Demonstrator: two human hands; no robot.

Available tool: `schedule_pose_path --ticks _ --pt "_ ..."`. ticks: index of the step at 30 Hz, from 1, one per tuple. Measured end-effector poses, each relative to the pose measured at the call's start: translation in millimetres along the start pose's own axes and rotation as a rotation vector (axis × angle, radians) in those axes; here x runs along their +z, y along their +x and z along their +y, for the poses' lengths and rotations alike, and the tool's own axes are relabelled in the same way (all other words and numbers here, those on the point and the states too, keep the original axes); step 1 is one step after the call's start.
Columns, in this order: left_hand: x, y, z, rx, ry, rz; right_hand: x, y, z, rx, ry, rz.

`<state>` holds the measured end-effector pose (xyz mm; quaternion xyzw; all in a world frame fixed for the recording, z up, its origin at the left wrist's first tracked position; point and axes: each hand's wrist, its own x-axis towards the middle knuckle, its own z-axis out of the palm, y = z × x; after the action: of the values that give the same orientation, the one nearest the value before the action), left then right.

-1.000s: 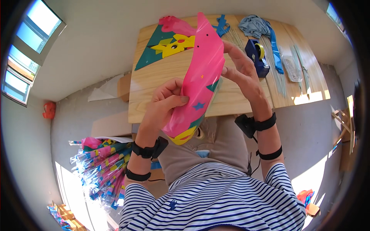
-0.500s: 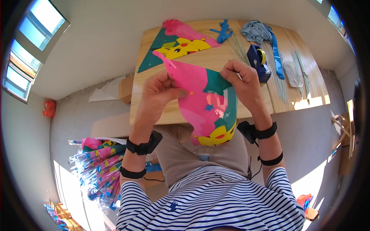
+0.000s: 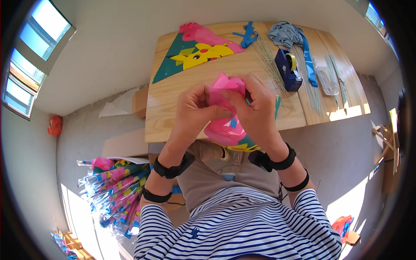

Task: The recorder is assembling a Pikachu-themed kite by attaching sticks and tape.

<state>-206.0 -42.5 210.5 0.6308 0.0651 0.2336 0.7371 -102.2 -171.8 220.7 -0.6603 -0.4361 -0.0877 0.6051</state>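
Note:
Over the near edge of the wooden table [image 3: 162, 125], I hold a thin, glossy printed sheet [image 3: 223, 133] in pink, green and yellow. Its pink end is bunched and folded upward between my fingers, while the lower part hangs curved above my lap. My left hand [image 3: 195, 108] pinches the pink part from the left. My right hand [image 3: 256, 106] grips the same part from the right, thumb pressed on it, and hides much of the green side. Farther back on the table lies a triangular printed sheet [image 3: 173, 69] with a yellow cartoon head and a pink end.
A dark blue tape dispenser [image 3: 288, 78] stands at the right among thin pale rods [image 3: 269, 63]. Near it are a clear plastic box [image 3: 328, 81], a grey-blue cloth [image 3: 284, 34] and blue strips [image 3: 248, 37]. Wrapped colourful bundles [image 3: 117, 190] pile up at lower left.
My hands have drawn together. The sheet, spread between them earlier, is now gathered at its pink end, and my right hand has moved left onto that part.

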Motion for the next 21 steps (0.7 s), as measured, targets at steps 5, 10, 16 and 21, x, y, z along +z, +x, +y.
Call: schedule_pose_path --ticks 5,10,16,21 --pt "-60.9 1.7 -18.3 -0.047 -0.032 0.145 -23.5 -3.7 15.8 0.105 0.115 0.068" --pt "-109.6 13.8 -13.9 0.085 -0.249 0.424 -66.3 -11.9 39.7 0.270 0.154 0.262" --pt "-180.5 16.4 -10.8 0.134 -0.383 0.573 -105.1 -17.9 75.0 0.275 0.024 0.387" --pt "-235.2 4.5 -1.8 0.143 -0.309 0.769 -150.7 -33.2 123.2 0.363 0.021 0.478"
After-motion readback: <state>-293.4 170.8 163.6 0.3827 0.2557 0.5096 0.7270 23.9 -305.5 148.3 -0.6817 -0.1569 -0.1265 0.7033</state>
